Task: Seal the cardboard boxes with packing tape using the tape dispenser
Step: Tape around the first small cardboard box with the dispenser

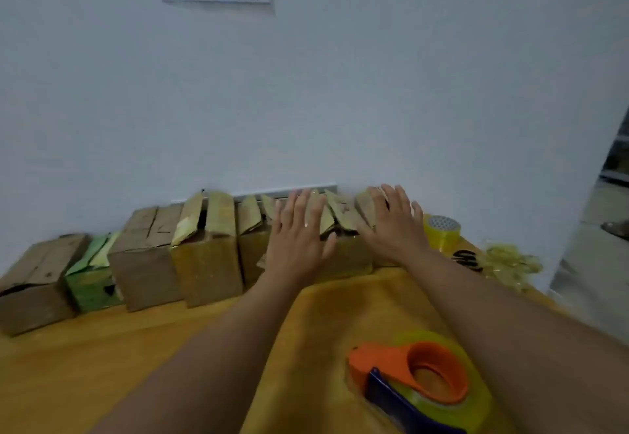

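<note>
While the tape dispenser (417, 387) lies at lower right on the yellow table (136, 365), I have both hands out flat at centre frame, left hand (299, 236) and right hand (391, 226) fingers spread (gripping nothing) over the rightmost cardboard box (347, 253); a spare tape roll (441, 232) sits just beyond, at right.

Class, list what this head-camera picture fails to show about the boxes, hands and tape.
- Box under the hands: the left hand and right hand cover its flaps.
- Tape dispenser: bottom edge cuts it off.
- Spare tape roll: right forearm partly hides it.
- Box contents: unseen.
</note>
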